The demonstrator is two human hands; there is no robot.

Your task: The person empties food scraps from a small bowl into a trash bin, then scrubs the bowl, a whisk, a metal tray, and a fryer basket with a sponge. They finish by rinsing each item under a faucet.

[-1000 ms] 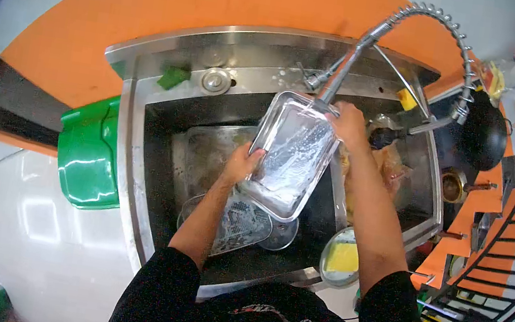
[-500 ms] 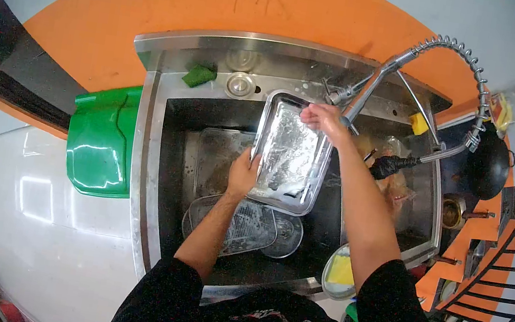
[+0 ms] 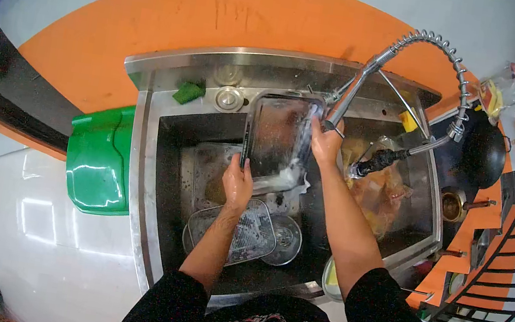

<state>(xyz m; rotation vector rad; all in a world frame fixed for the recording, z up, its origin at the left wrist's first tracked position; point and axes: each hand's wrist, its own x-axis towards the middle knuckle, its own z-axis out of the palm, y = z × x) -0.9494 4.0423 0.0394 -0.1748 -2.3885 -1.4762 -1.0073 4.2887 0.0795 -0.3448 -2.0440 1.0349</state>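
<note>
A rectangular metal tray (image 3: 278, 134), wet and streaked with foam, is held up over the sink and tilted. My left hand (image 3: 238, 183) grips its left edge near the lower corner. My right hand (image 3: 326, 141) grips the right edge, close to the base of the faucet (image 3: 351, 97). Below it in the sink basin lie a perforated tray (image 3: 240, 233), a round metal lid or strainer (image 3: 285, 242) and another flat metal tray (image 3: 206, 170). Whitish foam or water sits at the held tray's lower right corner.
A green scrubbing pad (image 3: 189, 92) and a sink strainer (image 3: 229, 99) rest on the back ledge. The black spray head (image 3: 377, 162) hangs over the right basin, where plastic bags (image 3: 382, 193) lie. A green bin (image 3: 100, 161) stands left; a black wok (image 3: 485, 154) is at right.
My right hand has moved from the tray's inner surface to its right edge. The tray has tilted and now looks darker, with foam at its lower right.
</note>
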